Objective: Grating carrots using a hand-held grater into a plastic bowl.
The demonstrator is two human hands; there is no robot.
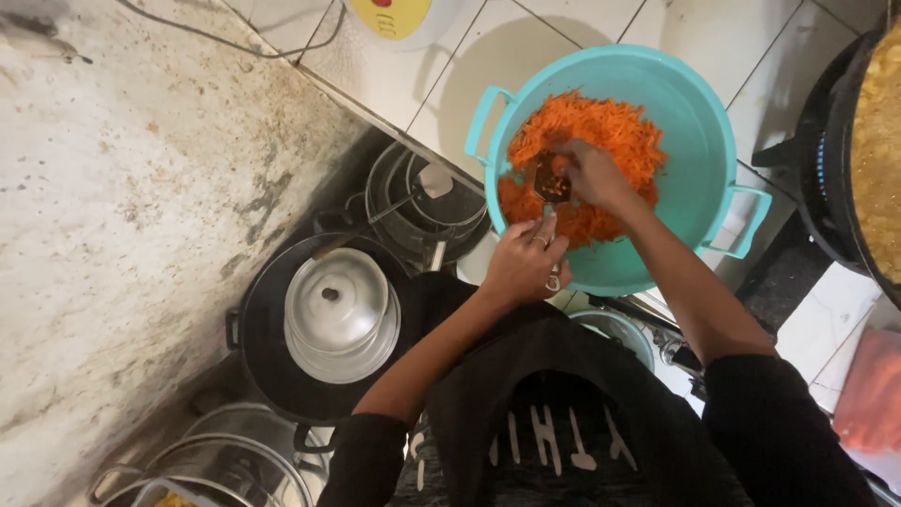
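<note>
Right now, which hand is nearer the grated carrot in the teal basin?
Right. The right hand is inside the basin, resting on the carrot by the grater. The left hand is at the near rim, holding the grater's handle, off the carrot.

Left grip (526, 258) fist-closed, right grip (587, 174) curled, forearms converging forward.

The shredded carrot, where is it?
In the head view the shredded carrot lies inside the teal bowl at upper centre, under the right hand, with the left hand at the bowl's near rim.
</note>
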